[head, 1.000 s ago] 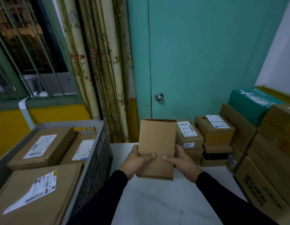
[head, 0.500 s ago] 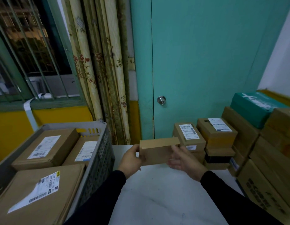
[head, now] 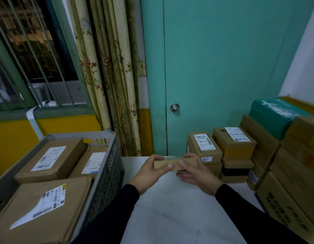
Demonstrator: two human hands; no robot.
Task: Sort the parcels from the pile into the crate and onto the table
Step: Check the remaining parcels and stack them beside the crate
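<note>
Small flat brown cardboard parcel (head: 175, 164) is held level above the white table (head: 170, 208), left hand (head: 151, 171) and right hand (head: 196, 173) fingers curled round its ends, apparently to read its top label before sorting.

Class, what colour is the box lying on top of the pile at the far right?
Teal green with white markings, seen best in the head view, the only one given.
</note>
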